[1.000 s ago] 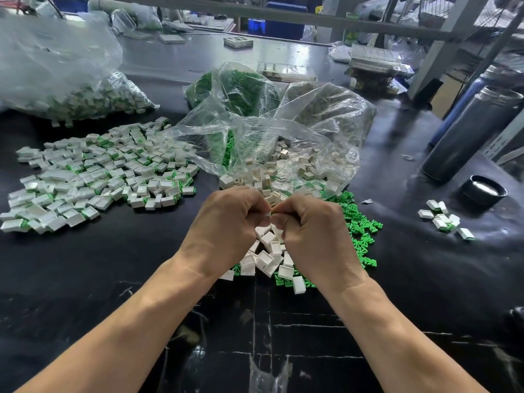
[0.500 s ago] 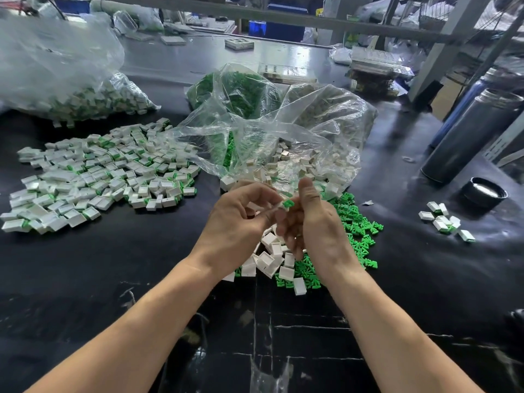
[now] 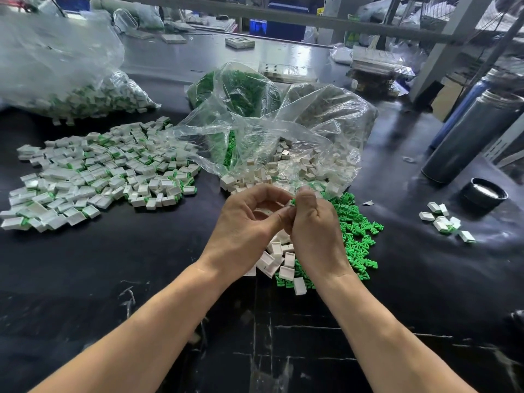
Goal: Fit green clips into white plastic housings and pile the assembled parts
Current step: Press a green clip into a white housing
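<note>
Head view: both hands (image 3: 283, 222) pinch one green clip (image 3: 293, 201) and housing; no writing is legible.

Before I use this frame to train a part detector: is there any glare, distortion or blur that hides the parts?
Head view: wide-angle bending curves the shelf posts at the edges; the black table mirrors light in the foreground; the crinkled clear bag glints and veils the housings inside; the green clip between left hand and right hand shows only as a small tip; loose piles stay sharp.
</note>
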The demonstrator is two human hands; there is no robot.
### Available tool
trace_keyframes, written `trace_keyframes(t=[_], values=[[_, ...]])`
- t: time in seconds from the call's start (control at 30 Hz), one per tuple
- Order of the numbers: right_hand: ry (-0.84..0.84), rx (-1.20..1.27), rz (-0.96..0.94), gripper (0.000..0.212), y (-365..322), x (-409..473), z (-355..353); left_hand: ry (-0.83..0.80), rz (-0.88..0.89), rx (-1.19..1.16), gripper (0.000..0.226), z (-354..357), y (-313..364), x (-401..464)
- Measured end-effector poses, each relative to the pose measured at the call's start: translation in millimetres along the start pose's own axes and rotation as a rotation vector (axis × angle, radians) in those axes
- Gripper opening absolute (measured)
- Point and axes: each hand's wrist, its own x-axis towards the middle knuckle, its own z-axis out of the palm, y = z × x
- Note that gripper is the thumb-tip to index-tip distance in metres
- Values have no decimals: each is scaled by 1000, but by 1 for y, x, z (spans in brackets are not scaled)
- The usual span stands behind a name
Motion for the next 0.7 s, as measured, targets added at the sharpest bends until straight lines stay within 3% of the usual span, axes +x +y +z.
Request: trace_keyframes(t=[0.07, 0.17, 0.23, 0.43, 0.6, 0.7], values=[[-39, 54, 24, 62, 3, -1, 1, -1, -1, 1, 9, -1, 1, 0], [-96, 195, 110, 76, 5, -1, 2, -6, -4, 13, 9, -1, 1, 0], [-83, 209, 118, 71, 5, -1, 2, -1, -6, 37, 9, -2, 0, 0], [-86, 98, 50, 59, 2, -2, 1, -4, 4, 24, 8, -1, -3, 1], [-13, 11, 24, 70, -4, -3, 3, -16, 20, -15, 10, 1, -4, -1], [25, -46, -13, 62, -5, -4, 3, -10, 35, -19, 10, 1, -4, -1]])
